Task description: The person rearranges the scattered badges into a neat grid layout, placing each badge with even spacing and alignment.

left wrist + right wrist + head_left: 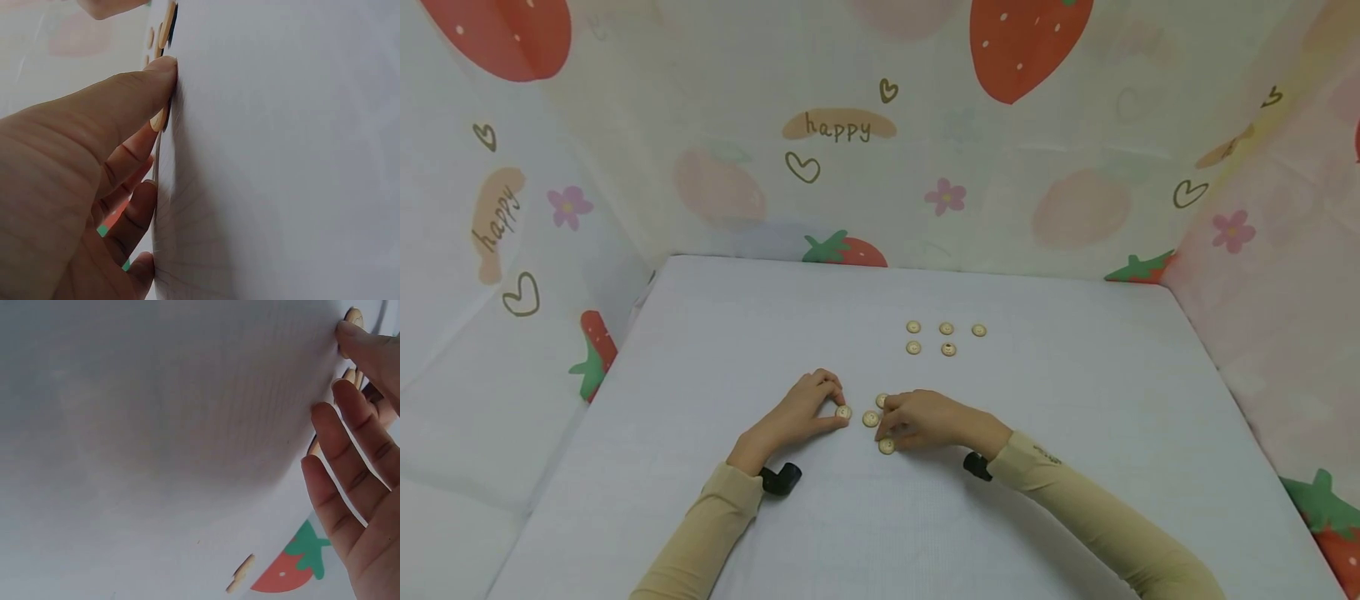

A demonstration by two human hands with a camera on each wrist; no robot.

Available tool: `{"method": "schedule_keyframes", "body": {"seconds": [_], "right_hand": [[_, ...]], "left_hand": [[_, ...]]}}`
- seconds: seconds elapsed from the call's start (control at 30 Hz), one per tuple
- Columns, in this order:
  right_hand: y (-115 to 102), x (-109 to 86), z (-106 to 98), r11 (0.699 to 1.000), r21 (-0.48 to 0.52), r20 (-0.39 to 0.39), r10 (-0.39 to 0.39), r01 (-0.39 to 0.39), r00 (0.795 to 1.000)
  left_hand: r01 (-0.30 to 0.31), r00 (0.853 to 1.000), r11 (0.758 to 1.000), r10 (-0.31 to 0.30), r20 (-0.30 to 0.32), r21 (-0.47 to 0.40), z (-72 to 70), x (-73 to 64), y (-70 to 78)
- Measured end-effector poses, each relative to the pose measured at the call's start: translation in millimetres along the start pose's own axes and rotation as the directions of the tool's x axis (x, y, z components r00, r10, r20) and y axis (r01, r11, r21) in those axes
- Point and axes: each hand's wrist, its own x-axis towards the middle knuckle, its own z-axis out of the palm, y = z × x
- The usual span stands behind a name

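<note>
Button (844, 412) is being pinched by left hand (801, 412)

Being round, the button is showing equal axes; its face is being turned upward, near the middle of the surface (760, 317). Three buttons (870, 419) are being bordered by the right hand (931, 418), the nearest being touched by its thumb (372, 350). Five buttons (947, 328) in rows are being seen nearer the far edge. Wide room is being left toward both side edges. In the right wrist view, extended, spread fingers (350, 456) are being shown, partly hidden from the head view.
</note>
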Motion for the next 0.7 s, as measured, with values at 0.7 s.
{"method": "schedule_keyframes", "body": {"seconds": [0.7], "right_hand": [[-3.6, -5.1, 3.2, 0.991, -0.118, -0.060, -0.066, 0.058, 0.996]], "left_hand": [[-0.007, 1.000, 1.000, 0.007, -0.007, -0.001, 0.0, 0.8, -0.3]]}}
